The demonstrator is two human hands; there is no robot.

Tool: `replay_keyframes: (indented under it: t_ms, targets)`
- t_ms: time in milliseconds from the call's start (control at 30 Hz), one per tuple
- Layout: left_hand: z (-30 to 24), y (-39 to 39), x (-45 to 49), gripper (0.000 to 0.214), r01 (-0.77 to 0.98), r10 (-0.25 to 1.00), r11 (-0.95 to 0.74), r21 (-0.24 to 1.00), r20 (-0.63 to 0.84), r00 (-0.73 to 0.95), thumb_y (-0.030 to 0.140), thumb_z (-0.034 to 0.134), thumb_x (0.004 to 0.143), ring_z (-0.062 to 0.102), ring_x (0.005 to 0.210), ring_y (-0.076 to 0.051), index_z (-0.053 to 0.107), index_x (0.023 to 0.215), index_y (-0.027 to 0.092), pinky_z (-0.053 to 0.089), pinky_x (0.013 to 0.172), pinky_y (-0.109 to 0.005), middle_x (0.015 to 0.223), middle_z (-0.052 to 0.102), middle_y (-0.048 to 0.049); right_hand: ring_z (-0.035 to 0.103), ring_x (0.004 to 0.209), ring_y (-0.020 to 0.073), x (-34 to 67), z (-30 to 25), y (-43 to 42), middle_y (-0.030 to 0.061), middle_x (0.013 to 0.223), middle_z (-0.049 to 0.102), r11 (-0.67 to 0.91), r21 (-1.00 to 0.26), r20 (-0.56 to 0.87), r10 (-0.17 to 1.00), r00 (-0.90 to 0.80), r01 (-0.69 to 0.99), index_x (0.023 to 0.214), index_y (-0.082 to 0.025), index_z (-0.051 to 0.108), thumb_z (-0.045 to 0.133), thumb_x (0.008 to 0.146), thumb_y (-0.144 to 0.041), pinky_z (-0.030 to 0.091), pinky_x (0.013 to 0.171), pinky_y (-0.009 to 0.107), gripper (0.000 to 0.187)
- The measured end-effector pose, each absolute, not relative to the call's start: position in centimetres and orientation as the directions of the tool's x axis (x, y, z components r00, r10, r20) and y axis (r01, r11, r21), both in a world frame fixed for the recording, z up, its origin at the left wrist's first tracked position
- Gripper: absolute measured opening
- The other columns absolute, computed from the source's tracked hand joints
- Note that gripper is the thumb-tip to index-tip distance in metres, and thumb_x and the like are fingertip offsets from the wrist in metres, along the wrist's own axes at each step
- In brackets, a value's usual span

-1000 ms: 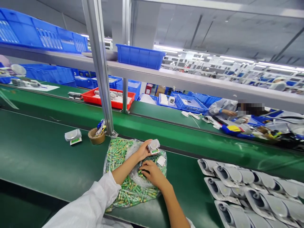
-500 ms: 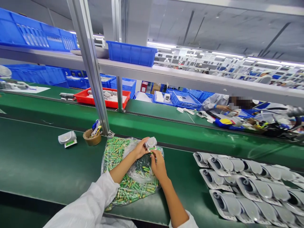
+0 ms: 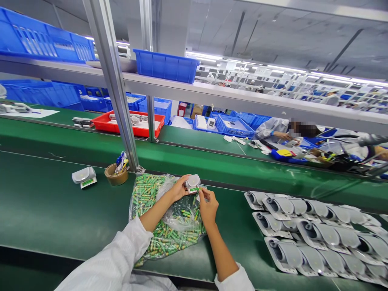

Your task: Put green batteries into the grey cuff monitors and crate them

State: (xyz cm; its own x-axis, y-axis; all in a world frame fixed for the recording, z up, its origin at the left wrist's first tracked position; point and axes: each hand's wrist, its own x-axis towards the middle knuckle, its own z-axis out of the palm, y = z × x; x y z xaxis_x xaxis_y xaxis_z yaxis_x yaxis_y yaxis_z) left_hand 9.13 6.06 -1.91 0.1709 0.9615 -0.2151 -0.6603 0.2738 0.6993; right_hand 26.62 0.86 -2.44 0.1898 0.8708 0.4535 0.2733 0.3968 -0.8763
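My left hand (image 3: 178, 190) is closed around a small white device (image 3: 193, 183), just beyond my right hand (image 3: 209, 205). My right fingertips (image 3: 203, 194) are pinched tight at the device's edge; whatever they grip is too small to tell. Beneath both hands lies a clear bag of green batteries (image 3: 163, 236)

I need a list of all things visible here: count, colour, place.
battery bag: one, clear with green batteries, on belt, centre
small device: one, white, held above the bag
second device: one, white, belt left
tape roll: one, brown, holding pens, beside post
housings: many, grey-white, belt right
red tray: one, far bench
blue bins: several, shelf and far bench
co-worker: one, pale coat, far bench
left hand: holds small device
right hand: fingertips at the device
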Motion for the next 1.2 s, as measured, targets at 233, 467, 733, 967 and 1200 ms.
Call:
replay_keyframes:
  t_ms: [233,467,733,967,1200]
  targets:
    - [-1.4,5.4,9.5,0.056,-0.616,0.949,0.305,0.726,-0.178,0.26,0.044,0.088,0.081,0.069,0.11,-0.027,0.065,0.128,0.024,0.059,0.098,-0.047,0.125,0.071,-0.0113,0.076,0.098,0.0257,26.6,-3.6,2.0,0.0115,0.104,0.082,0.611,-0.629,0.712,0.702,0.04,0.48,0.101,-0.02,0.078,0.065,0.105,-0.036,0.063,0.091,0.043,0.021]
    - [-0.9,5.0,9.6,0.068,-0.58,0.937,0.306,0.755,-0.131,0.324,0.015,0.079,0.077,0.066,0.093,-0.019,0.059,0.141,0.022,0.055,0.088,-0.033,0.12,0.072,-0.0102,0.068,0.099,0.0267,26.6,-3.7,2.1,0.012,0.104,0.08,0.648,-0.476,0.776,0.627,-0.062,0.595,0.105,-0.02,0.08,0.063,0.107,-0.033,0.057,0.09,0.043,0.022]
    - [-1.2,5.3,9.6,0.077,-0.545,0.926,0.314,0.778,-0.125,0.356,0.012,0.082,0.066,0.069,0.092,-0.015,0.06,0.139,0.026,0.059,0.088,-0.03,0.122,0.071,-0.0073,0.064,0.094,0.0275,26.7,-3.4,2.6,0.0109,0.098,0.076,0.527,-0.61,0.673,0.738,0.036,0.592,0.096,-0.02,0.076,0.068,0.101,-0.048,0.052,0.09,0.043,0.029]
    - [-0.2,5.1,10.1,0.075,-0.504,0.946,0.263,0.823,-0.117,0.302,0.015,0.085,0.064,0.07,0.097,-0.017,0.061,0.135,0.025,0.06,0.09,-0.032,0.122,0.071,-0.007,0.064,0.107,0.0262,26.4,-3.6,3.2,0.0129,0.123,0.062,0.261,-0.923,0.331,0.913,0.239,0.283,0.123,-0.022,0.054,0.08,0.082,-0.048,0.057,0.088,0.04,0.055]
    - [2.0,5.2,10.0,0.075,-0.417,0.953,0.227,0.88,-0.113,0.281,0.019,0.085,0.064,0.07,0.1,-0.019,0.062,0.134,0.027,0.06,0.091,-0.033,0.123,0.072,-0.0066,0.07,0.103,0.0228,26.3,-2.9,6.8,0.0046,0.112,0.071,0.063,-0.965,0.061,0.998,0.014,-0.256,0.125,-0.022,0.054,0.093,0.056,-0.031,0.056,0.095,0.039,0.079]
